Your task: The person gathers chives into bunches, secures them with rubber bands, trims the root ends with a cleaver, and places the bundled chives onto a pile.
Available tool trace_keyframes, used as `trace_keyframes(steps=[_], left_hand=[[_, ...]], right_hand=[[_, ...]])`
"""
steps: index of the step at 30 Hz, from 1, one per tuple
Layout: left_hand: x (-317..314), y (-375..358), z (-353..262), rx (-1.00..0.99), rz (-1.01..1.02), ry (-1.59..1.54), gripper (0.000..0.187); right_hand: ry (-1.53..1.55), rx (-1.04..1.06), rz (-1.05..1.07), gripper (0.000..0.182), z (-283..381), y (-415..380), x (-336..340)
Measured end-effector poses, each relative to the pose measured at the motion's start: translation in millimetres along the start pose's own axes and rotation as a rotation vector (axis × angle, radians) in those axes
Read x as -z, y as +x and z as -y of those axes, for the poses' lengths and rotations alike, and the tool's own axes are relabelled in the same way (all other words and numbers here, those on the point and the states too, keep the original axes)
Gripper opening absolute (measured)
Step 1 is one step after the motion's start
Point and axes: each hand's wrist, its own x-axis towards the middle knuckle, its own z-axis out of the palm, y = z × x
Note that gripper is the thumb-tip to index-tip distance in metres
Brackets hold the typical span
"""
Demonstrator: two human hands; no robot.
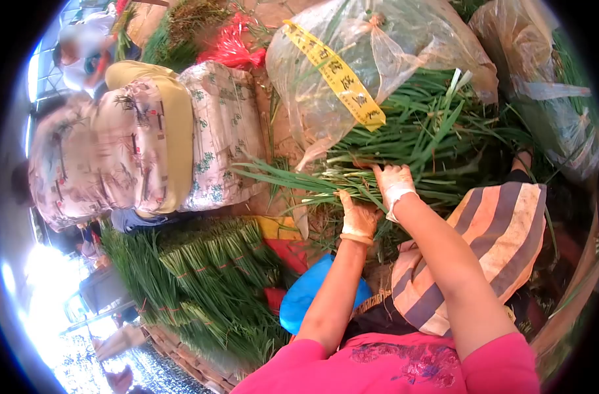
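Long green chives (418, 134) lie in a loose heap in front of me, their pale stem ends toward the left. My left hand (360, 218), in a thin glove, is closed around some chives from below, thumb pointing up. Just to its right, my right hand (393, 184) has its fingers curled into the stems at the heap's near edge. The fingertips of both hands are partly hidden among the leaves. A clear plastic bag (352, 72) with a yellow label strip (335, 75) covers the back of the heap.
Tied chive bundles (214, 282) are stacked at lower left, near a blue rounded object (319, 292). A person in a patterned top (102, 148) sits beside a floral padded bundle (224, 131). Red plastic strings (237, 43) lie behind. Another filled bag (542, 72) stands right. Striped cloth (470, 256) covers my lap.
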Motion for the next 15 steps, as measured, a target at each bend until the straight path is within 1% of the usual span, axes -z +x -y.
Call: trace_keyframes(steps=[1,2,3,5,6,7,8,9,10,11,13,14,15], left_hand=[[-4,-3,-3,0.032,0.022,0.130,0.085],[-1,-5,-6,0.071,0.021,0.187,0.086],[8,-5,-4,0.066,0.021,0.271,0.087],[23,-9,-10,0.044,0.104,0.322,0.084],[30,-14,-15,0.023,0.078,0.289,0.081],[38,-21,-22,0.006,0.052,0.255,0.079],[46,-28,-27,-0.074,-0.030,0.227,0.069],[51,-36,-33,-0.108,-0.091,0.232,0.063],[74,-37,-37,-0.132,-0.189,0.251,0.059],[94,-36,-38,-0.156,-0.284,0.269,0.055],[91,-41,-41,-0.113,-0.347,0.430,0.051],[87,-44,-41,-0.089,-0.378,0.511,0.049],[74,-47,-39,-0.140,-0.337,0.558,0.047]], right_hand=[[0.045,-0.019,0.013,0.085,-3,5,2],[0.026,-0.009,0.020,0.061,-6,-4,18],[0.016,0.048,0.099,0.053,-11,-15,41],[-0.014,0.014,0.100,0.051,-12,-13,38],[0.036,-0.029,0.167,0.051,-13,-11,42],[0.080,0.022,0.124,0.050,-22,-14,46],[0.138,0.014,0.166,0.050,-27,-15,54],[0.194,0.005,0.207,0.049,-32,-20,67],[0.248,-0.015,0.214,0.051,-37,-28,81],[0.336,-0.043,0.160,0.049,-42,-38,90],[0.525,-0.076,0.134,0.059,-58,-39,91],[0.533,-0.064,0.103,0.072,-63,-44,98],[0.589,-0.117,0.127,0.080,-66,-51,109]])
